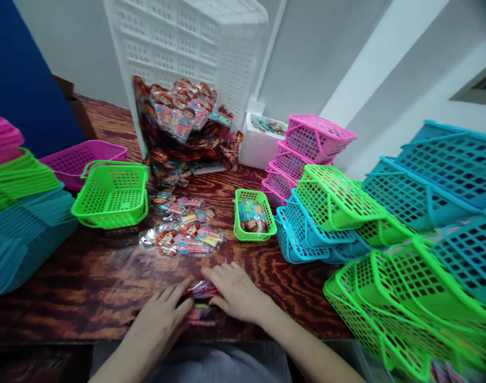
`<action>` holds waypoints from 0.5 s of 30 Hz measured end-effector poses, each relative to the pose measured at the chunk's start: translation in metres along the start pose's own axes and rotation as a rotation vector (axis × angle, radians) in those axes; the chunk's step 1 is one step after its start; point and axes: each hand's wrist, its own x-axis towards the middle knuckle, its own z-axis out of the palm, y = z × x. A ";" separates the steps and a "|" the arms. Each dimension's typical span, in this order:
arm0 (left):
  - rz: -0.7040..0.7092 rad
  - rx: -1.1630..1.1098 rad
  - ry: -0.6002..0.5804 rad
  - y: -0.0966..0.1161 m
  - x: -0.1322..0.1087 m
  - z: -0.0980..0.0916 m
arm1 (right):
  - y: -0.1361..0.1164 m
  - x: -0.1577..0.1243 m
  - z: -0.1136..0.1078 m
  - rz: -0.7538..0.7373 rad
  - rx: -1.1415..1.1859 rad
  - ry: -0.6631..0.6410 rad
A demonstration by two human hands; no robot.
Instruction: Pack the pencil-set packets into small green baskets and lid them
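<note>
My left hand [163, 316] and my right hand [235, 292] lie on a small stack of clear toy packets [200, 303] at the near edge of the wooden table [87, 282]. Fingers of both hands are curled onto the packets, pressing them from either side. A clear plastic bag [147, 271] lies flat around them. Beyond my hands lie loose packets with a cartoon figure [182, 234]. A small green basket [254, 215] further back holds one such packet.
An empty green basket [113, 194] and a purple one [77, 159] stand at left beside stacked baskets [19, 213]. A big bag of packets [179, 127] leans on a white crate [187, 48]. Stacks of pink, blue and green baskets [346, 213] fill the right.
</note>
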 end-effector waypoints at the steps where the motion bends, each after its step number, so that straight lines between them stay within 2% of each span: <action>1: 0.003 0.006 -0.021 -0.001 -0.001 0.001 | 0.002 -0.002 -0.002 0.045 -0.013 0.003; 4: 0.011 0.013 -0.004 -0.002 -0.002 0.001 | 0.006 -0.007 -0.002 0.118 -0.052 -0.011; 9: -0.010 0.020 0.009 0.003 -0.003 -0.002 | 0.002 -0.007 0.005 0.057 -0.017 -0.023; 15: -0.036 0.015 -0.005 0.011 -0.002 -0.012 | 0.005 -0.007 0.015 0.053 0.088 0.033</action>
